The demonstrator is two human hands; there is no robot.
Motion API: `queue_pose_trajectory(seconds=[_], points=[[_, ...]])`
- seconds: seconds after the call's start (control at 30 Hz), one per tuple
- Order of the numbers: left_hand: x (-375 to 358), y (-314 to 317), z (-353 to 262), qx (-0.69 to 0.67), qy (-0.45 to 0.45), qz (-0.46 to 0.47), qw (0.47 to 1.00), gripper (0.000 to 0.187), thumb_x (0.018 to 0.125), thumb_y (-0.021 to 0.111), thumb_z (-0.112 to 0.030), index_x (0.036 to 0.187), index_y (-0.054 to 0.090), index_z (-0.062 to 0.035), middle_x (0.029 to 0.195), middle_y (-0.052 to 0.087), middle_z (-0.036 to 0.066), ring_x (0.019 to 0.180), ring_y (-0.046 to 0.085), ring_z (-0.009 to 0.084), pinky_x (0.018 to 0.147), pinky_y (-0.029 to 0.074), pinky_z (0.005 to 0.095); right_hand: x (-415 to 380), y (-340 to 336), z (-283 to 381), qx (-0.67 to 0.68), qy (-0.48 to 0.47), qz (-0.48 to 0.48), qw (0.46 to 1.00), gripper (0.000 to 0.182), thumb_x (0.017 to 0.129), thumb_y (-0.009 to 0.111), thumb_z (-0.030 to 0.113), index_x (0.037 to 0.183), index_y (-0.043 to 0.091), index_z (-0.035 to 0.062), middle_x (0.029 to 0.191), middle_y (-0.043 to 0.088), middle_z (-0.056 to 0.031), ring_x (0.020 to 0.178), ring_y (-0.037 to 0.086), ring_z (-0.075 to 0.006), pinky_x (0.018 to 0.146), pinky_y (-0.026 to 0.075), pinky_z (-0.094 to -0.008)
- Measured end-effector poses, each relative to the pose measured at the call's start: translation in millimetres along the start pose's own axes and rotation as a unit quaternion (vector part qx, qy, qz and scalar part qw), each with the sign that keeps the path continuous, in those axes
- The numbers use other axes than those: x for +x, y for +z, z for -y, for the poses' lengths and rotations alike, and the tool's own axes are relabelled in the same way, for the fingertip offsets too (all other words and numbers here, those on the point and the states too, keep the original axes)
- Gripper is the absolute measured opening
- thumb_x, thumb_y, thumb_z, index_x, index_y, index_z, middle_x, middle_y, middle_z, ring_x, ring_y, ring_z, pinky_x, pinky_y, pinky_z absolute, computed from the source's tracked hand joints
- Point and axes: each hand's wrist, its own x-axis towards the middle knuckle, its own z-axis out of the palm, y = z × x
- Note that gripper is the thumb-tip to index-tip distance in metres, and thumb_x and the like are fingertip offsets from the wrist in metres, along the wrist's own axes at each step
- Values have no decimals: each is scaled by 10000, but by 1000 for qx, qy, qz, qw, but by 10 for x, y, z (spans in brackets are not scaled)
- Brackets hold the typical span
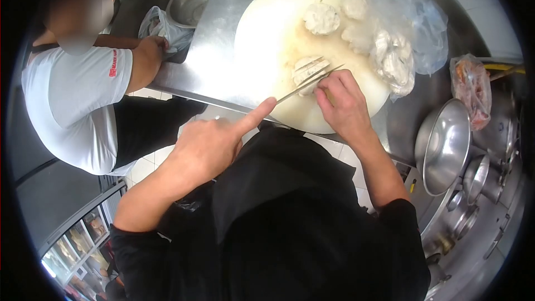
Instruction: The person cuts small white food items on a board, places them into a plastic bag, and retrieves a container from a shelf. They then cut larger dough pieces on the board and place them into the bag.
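With left hand (206,140) closed on knife (292,93), slanting diagonally across 1 pale lump (304,69), roughly along its slits, on round board (264,36). At lump's right edge, nearer: right hand (344,103), grip narrow; cannot tell if pinching.

1. I can't read any words for sure.
2. At ten o'clock, the other person wears a white T-shirt (78,81). It has small red letters (115,58) in a row on the sleeve. They are turned on their side and too tiny and blurry to read.
3. A little red square mark (112,72) sits just at six o'clock from the letters, on the same sleeve. It has pale shapes in it, but I can't tell what they say.
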Motion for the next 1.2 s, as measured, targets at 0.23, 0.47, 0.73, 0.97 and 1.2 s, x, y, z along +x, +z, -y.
queue_pose_trajectory(seconds=[0.23,0.47,0.73,0.97,1.2], points=[[318,139,-60,-49,21,10,999,870,905,589,-67,1649,235,-347,718,674,185,675,688,393,673,561,491,-73,19,-93,-10,-25,-10,1000,162,810,795,12,937,694,12,997,631,-125,894,650,-308,762,547,-397],[-25,153,273,-144,23,-99,984,815,945,554,-46,1654,248,-308,684,648,183,616,666,354,635,560,451,25,-60,-113,-70,-98,-9,993,431,741,895,193,1098,704,45,1178,609,-139,1086,586,-336,875,516,-466],[189,574,361,-565,-86,150,807,875,961,467,-13,1695,86,-300,764,596,74,521,528,123,526,483,270,415,433,-258,-136,-147,-20,979,426,787,824,337,1089,701,62,1069,591,-123,973,560,-320,817,498,-396],[-54,209,58,-560,-52,122,818,880,948,477,7,1695,107,-276,722,588,60,494,540,124,501,478,276,511,153,-67,-143,-152,-97,973,341,768,825,287,986,717,47,957,589,-115,897,559,-296,749,503,-398],[908,-1095,-852,-499,103,137,849,887,926,501,-37,1692,82,-194,726,637,82,461,532,135,466,466,288,999,-1335,-978,-242,-5,-113,964,351,853,768,372,1073,779,99,1112,712,-139,1116,626,-361,926,536,-448]])
